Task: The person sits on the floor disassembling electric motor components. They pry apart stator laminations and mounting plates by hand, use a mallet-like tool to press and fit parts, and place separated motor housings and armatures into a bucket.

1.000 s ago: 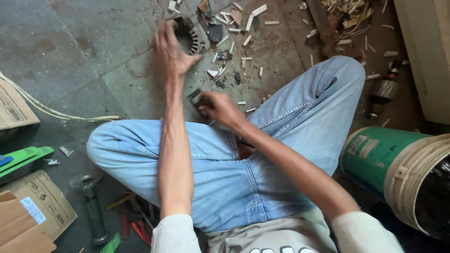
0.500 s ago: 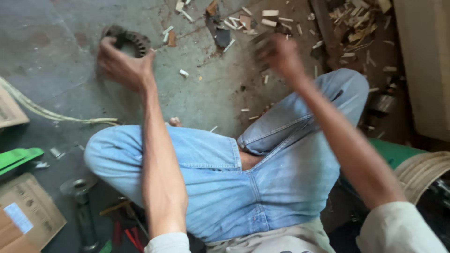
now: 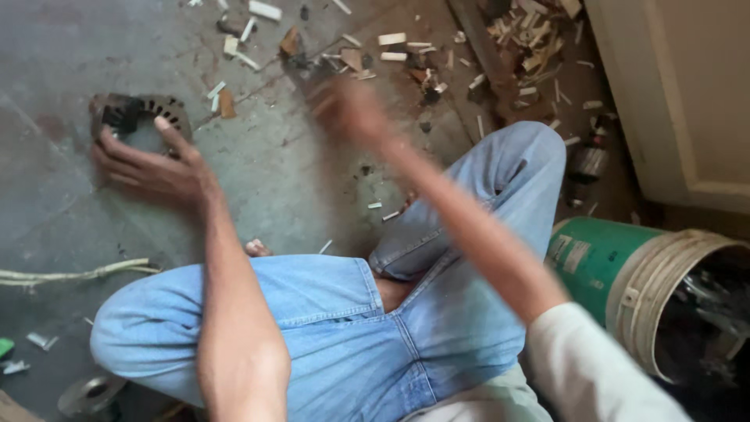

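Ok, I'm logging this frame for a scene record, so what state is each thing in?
Left hand: fingers spread, resting on the round slotted metal part.
Round slotted metal part: lying flat on the floor.
Right hand: raised over the floor, blurred; grip cannot be told.
Green bucket: tipped on its side, mouth open.
Wood scraps: scattered loose on the floor.

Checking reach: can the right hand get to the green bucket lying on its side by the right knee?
Probably yes. The right hand is raised over the floor scraps, blurred, apparently empty; the green bucket lies beside the right leg with nothing between.
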{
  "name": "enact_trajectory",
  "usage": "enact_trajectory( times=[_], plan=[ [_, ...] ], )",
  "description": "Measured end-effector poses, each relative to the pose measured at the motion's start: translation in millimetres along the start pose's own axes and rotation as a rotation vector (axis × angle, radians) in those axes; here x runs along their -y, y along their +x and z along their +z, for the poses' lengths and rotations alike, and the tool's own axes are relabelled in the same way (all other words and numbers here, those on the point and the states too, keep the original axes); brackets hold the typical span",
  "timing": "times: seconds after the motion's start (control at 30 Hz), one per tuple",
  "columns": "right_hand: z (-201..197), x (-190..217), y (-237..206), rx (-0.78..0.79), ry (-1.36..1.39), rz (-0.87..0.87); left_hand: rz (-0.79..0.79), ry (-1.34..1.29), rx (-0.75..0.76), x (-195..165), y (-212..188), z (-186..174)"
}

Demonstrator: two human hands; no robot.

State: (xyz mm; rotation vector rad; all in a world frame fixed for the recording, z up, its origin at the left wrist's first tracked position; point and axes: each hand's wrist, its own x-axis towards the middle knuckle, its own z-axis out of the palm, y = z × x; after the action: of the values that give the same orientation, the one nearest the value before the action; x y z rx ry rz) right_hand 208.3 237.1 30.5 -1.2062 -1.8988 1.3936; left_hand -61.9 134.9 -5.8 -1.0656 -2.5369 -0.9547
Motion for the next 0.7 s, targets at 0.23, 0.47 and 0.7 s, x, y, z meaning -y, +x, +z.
enact_trajectory(
  times=[0.23, 0.47, 0.7],
  plan=[
    [-163, -34, 22, -0.374, -0.79, -0.076, -0.053, 0.039, 0.005, 9, 2, 7],
    [66, 36, 73, 0.176, 0.182, -0.117, -0.081, -0.013, -0.004, 17, 0, 15],
    [85, 17, 128, 0.05, 0.761, 0.012, -0.112, 0.002, 0.043, 17, 0, 21]
  ],
)
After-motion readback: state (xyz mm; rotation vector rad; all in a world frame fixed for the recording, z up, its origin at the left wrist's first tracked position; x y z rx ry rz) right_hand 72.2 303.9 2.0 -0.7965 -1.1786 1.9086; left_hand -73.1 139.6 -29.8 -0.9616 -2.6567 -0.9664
